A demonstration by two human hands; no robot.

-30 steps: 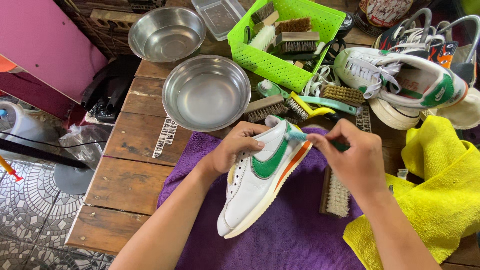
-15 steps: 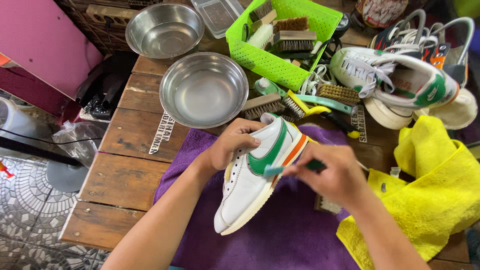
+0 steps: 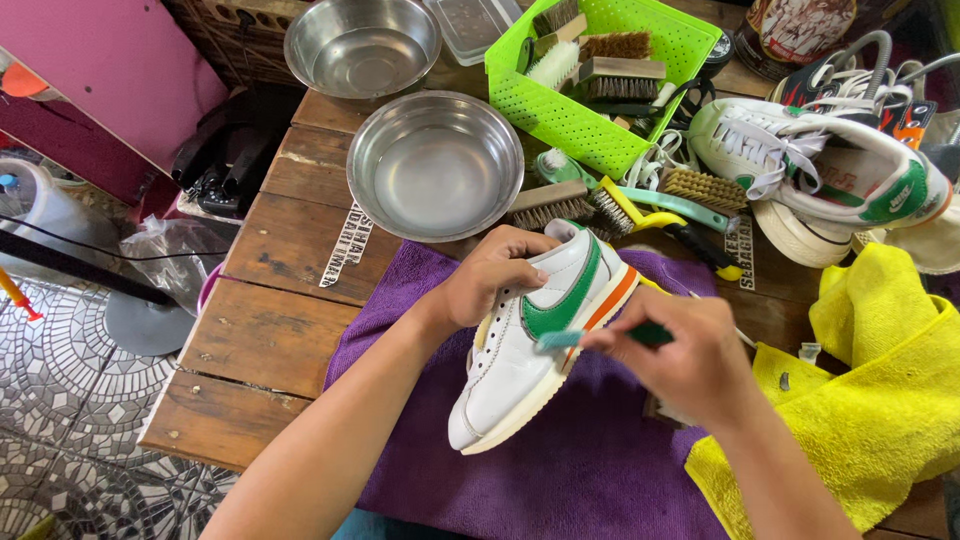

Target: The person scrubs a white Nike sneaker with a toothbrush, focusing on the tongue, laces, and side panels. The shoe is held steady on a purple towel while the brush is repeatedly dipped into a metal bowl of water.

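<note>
Left hand (image 3: 495, 275) grips white sneaker (image 3: 530, 345); right hand (image 3: 680, 355) presses teal brush (image 3: 560, 340) against it

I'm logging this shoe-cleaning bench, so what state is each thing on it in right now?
White sneaker: tilted on its side on the purple cloth, laces out.
Left hand: grip closed on the sneaker's heel end.
Right hand: grip closed on a small teal brush, its tip at the sole edge.
Near steel bowl: upright.
Far steel bowl: upright, empty.
Green basket: holding brushes.
Second sneaker: laced, upright.
Yellow cloth: crumpled.
</note>
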